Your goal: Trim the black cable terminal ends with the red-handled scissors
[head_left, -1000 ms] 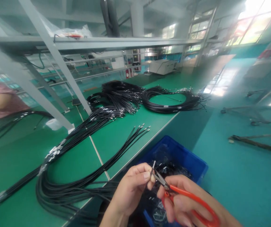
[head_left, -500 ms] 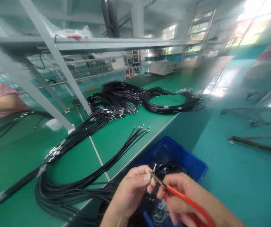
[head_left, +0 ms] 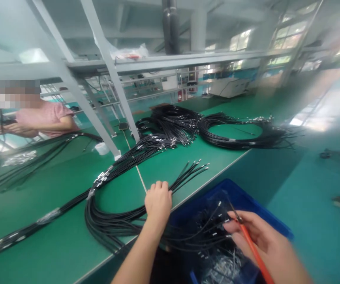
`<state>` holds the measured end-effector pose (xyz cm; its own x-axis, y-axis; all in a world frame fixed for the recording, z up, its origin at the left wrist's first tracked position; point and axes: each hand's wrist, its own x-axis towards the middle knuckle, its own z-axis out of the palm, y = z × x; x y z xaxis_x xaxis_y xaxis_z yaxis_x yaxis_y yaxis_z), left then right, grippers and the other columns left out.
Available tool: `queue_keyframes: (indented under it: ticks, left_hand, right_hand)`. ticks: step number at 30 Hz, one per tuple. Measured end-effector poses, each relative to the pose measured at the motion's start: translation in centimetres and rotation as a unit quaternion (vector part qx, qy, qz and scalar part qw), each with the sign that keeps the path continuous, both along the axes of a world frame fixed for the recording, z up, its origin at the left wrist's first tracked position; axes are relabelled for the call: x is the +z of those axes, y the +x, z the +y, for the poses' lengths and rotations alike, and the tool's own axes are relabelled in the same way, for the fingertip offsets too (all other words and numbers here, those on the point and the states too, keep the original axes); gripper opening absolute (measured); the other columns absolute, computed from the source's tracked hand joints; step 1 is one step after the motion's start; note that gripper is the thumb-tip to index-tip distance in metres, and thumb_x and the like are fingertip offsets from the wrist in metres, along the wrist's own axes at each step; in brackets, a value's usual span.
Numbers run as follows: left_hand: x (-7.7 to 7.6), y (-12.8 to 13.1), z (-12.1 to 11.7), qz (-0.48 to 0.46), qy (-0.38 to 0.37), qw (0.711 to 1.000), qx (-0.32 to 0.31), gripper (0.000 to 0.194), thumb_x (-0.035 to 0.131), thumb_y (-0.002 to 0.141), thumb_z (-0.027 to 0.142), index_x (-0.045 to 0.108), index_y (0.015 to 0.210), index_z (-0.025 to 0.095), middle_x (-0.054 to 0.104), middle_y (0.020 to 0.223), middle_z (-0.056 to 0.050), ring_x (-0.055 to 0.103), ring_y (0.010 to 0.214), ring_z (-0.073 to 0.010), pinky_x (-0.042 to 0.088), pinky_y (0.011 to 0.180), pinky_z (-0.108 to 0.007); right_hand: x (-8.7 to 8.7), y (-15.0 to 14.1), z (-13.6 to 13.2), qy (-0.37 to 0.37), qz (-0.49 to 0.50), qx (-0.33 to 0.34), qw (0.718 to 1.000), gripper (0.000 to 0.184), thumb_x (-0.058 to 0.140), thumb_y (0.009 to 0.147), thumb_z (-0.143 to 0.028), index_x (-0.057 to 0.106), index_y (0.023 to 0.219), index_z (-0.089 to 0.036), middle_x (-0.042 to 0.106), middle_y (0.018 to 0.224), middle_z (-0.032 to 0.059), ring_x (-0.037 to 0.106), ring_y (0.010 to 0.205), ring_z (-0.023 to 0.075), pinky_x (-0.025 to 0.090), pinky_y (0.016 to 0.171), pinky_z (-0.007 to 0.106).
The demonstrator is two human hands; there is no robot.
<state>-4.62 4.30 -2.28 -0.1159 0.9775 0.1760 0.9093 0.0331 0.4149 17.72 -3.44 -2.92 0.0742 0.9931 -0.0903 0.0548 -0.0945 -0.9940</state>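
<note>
My left hand (head_left: 158, 201) is closed over a bunch of thin black cables (head_left: 184, 181) at the front edge of the green table. Their metal-tipped ends fan out beyond my fingers. In my right hand (head_left: 261, 236) is a pair of red-handled pliers (head_left: 251, 242), its narrow dark tip pointing up and away from me. That hand hovers over a blue bin (head_left: 231, 189), apart from the bunch. Below it, black cables and clear plastic pieces (head_left: 224, 268) fill the bin. How far the plier jaws are apart is too blurred to tell.
A long cable bundle (head_left: 77, 203) with silvery wrapped sections curves across the green table (head_left: 54, 244). Behind lie a cable heap (head_left: 172, 122) and a coiled bundle (head_left: 231, 142). Grey shelf posts (head_left: 116, 75) rise from the table. Across it, a person in pink (head_left: 49, 118) handles cables.
My left hand has left the plier tip and moved up-left onto the cable bunch. My right hand has shifted right with the pliers. The view has turned left, bringing more of the co-worker in.
</note>
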Motion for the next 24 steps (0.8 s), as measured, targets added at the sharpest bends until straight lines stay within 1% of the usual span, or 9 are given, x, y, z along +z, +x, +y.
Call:
queue_keyframes:
  ticks: [2, 5, 9, 12, 15, 18, 20, 22, 24]
  left_hand:
    - [-0.2, -1.3, 0.6, 0.018, 0.003, 1.000, 0.017, 0.016, 0.049, 0.082, 0.015, 0.063, 0.075, 0.020, 0.062, 0.081, -0.009, 0.054, 0.092, -0.0289, 0.035, 0.079, -0.038]
    - [-0.1, -2.0, 0.5, 0.022, 0.006, 0.999, 0.032, 0.017, 0.046, 0.084, 0.018, 0.060, 0.074, 0.021, 0.061, 0.074, -0.007, 0.057, 0.083, -0.0255, 0.037, 0.070, -0.033]
    - [1.5, -1.5, -0.4, -0.022, -0.009, 1.000, 0.016, 0.010, 0.046, 0.085, 0.022, 0.056, 0.086, 0.023, 0.062, 0.069, -0.001, 0.059, 0.066, -0.0196, 0.037, 0.059, -0.027]
    - [3.5, 0.7, -1.5, -0.097, -0.022, 0.992, -0.072, 0.014, 0.048, 0.085, 0.025, 0.052, 0.098, 0.025, 0.062, 0.070, 0.004, 0.059, 0.063, -0.0154, 0.039, 0.058, -0.023]
    - [5.2, 4.2, -3.0, -0.192, -0.025, 0.964, -0.182, 0.017, 0.051, 0.084, 0.026, 0.053, 0.101, 0.026, 0.063, 0.076, 0.003, 0.058, 0.069, -0.0154, 0.041, 0.062, -0.023]
    - [5.6, 7.2, -4.5, -0.224, 0.002, 0.941, -0.254, 0.013, 0.050, 0.085, 0.022, 0.059, 0.094, 0.024, 0.062, 0.084, 0.000, 0.058, 0.074, -0.0152, 0.041, 0.067, -0.023]
    - [5.2, 8.3, -5.2, -0.243, 0.021, 0.932, -0.270, 0.013, 0.048, 0.085, 0.021, 0.062, 0.087, 0.022, 0.060, 0.083, -0.001, 0.057, 0.073, -0.0150, 0.040, 0.066, -0.023]
    - [4.4, 8.6, -5.6, -0.284, 0.015, 0.924, -0.255, 0.013, 0.049, 0.084, 0.021, 0.062, 0.081, 0.021, 0.058, 0.076, -0.001, 0.056, 0.068, -0.0144, 0.040, 0.062, -0.023]
    - [3.5, 8.5, -5.8, -0.335, -0.010, 0.913, -0.231, 0.012, 0.051, 0.083, 0.023, 0.061, 0.077, 0.020, 0.056, 0.071, 0.000, 0.053, 0.064, -0.0141, 0.039, 0.060, -0.022]
  right_hand:
    - [-0.5, -1.4, 0.6, 0.045, -0.063, -0.013, 0.997, 0.038, 0.070, 0.068, -0.040, 0.056, 0.101, -0.026, 0.067, 0.089, 0.0058, 0.061, 0.085, 0.0240, 0.048, 0.074, 0.033]
    - [-2.1, -3.1, 1.8, 0.076, -0.172, 0.010, 0.982, 0.031, 0.064, 0.072, -0.038, 0.057, 0.100, -0.026, 0.063, 0.071, 0.0025, 0.058, 0.064, 0.0218, 0.044, 0.061, 0.032]
    - [-5.1, -3.6, 2.6, 0.029, -0.129, 0.024, 0.991, 0.015, 0.066, 0.068, -0.033, 0.062, 0.080, -0.025, 0.060, 0.061, -0.0011, 0.056, 0.056, 0.0200, 0.041, 0.058, 0.031]
    - [-5.9, -3.0, 2.5, 0.005, -0.073, -0.007, 0.997, 0.018, 0.066, 0.067, -0.033, 0.058, 0.080, -0.024, 0.059, 0.061, -0.0016, 0.058, 0.060, 0.0207, 0.042, 0.059, 0.030]
    - [-4.6, -2.2, 2.3, -0.009, -0.001, -0.046, 0.999, 0.027, 0.061, 0.072, -0.038, 0.051, 0.092, -0.022, 0.058, 0.067, -0.0014, 0.055, 0.055, 0.0174, 0.042, 0.051, 0.028]
    - [-2.3, -1.5, 1.8, -0.009, 0.080, -0.055, 0.995, 0.029, 0.058, 0.077, -0.038, 0.047, 0.097, -0.022, 0.051, 0.061, -0.0056, 0.049, 0.046, 0.0122, 0.038, 0.042, 0.023]
    - [-0.9, -1.2, 1.4, 0.004, 0.178, -0.077, 0.981, 0.031, 0.064, 0.075, -0.034, 0.047, 0.098, -0.022, 0.051, 0.062, -0.0067, 0.048, 0.047, 0.0101, 0.038, 0.044, 0.021]
    - [0.2, -1.1, 0.9, 0.019, 0.271, -0.114, 0.955, 0.036, 0.071, 0.069, -0.028, 0.049, 0.097, -0.022, 0.057, 0.068, -0.0052, 0.051, 0.051, 0.0096, 0.040, 0.047, 0.020]
    - [0.9, -1.1, 0.6, 0.030, 0.320, -0.143, 0.936, 0.038, 0.073, 0.067, -0.024, 0.050, 0.097, -0.023, 0.062, 0.075, -0.0027, 0.055, 0.056, 0.0105, 0.042, 0.051, 0.021]
